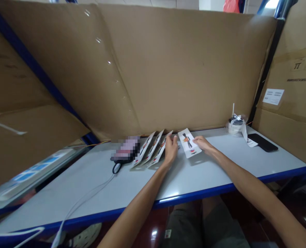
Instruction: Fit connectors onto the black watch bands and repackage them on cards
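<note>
A row of white printed cards (153, 148) leans against one another on the grey table (91, 186), near the cardboard back wall. My left hand (171, 148) rests flat on the rightmost card of that row, fingers stretched out. My right hand (202, 143) pinches the right edge of a separate white card (189, 142) printed with a dark tool and a red mark; the card is tilted up off the table between the two hands.
A black phone (262, 142) and a plastic-wrapped roll (235, 125) lie at the right. A blurred pink-and-black item (125, 150) with a white cable (85, 199) sits left of the cards. Cardboard sheets (168, 69) wall the back and sides.
</note>
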Available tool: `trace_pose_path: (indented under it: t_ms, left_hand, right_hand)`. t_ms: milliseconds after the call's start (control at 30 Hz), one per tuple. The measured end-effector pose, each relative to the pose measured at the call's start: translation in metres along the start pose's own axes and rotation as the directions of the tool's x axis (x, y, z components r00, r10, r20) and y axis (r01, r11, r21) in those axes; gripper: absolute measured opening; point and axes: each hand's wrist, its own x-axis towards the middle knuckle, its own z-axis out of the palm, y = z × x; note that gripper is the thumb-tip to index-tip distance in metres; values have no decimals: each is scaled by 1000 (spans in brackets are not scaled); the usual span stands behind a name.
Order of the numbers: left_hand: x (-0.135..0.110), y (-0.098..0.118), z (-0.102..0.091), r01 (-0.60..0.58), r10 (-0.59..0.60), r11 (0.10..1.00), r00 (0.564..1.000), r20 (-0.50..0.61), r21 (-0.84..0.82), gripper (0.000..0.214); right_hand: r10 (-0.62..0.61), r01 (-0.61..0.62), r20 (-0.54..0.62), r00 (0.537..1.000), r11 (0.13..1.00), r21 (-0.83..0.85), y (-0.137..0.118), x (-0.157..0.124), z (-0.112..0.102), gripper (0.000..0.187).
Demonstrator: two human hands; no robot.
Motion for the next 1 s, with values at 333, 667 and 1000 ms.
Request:
trace_pose_path:
  t_ms: [333, 667, 1000]
  left_hand:
    - [-10, 34, 0, 628, -337, 496, 776, 533, -600, 70]
    - [-7, 55, -18, 583, -392, 369, 804, 447, -724, 59]
    - [-11, 52, -24, 586, -355, 439, 810, 467, -681, 53]
  right_hand:
    - [-97, 69, 112, 989, 969, 238, -15, -32, 44, 21]
    - [-377, 375, 66, 924, 926, 47, -27, -103, 35, 34]
    - [-535, 530, -28, 845, 842, -99, -24, -133, 61, 27]
